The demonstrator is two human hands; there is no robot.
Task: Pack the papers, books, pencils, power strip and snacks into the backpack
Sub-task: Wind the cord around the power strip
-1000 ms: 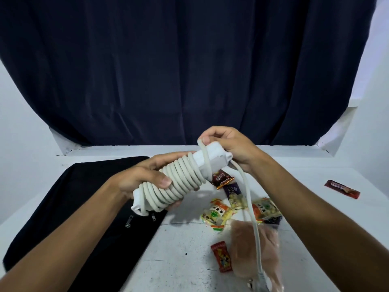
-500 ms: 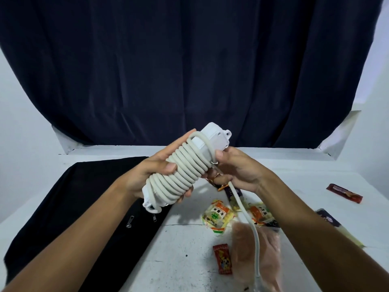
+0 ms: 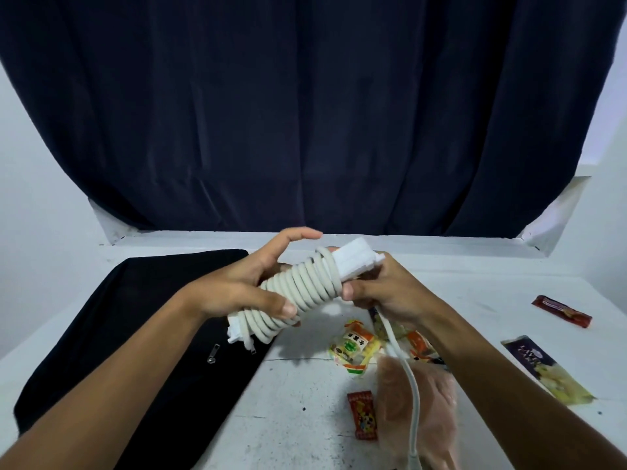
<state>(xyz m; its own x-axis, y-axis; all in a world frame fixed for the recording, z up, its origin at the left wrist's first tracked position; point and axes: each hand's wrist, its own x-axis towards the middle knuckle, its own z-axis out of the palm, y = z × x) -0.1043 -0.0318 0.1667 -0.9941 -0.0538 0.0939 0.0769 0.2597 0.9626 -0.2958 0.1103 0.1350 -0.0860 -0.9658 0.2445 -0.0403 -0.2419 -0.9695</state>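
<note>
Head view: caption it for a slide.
Both hands, left and right, wind the cord round a white plastic power strip above a black fabric backpack.

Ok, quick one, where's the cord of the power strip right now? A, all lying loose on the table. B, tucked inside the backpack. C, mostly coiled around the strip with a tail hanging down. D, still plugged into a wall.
C: the cord is coiled round the power strip held in the left hand, and its tail runs down from the right hand.

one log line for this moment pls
step: wrapping cord | left hand: holds power strip | right hand: grips cord | backpack: flat on table
</note>
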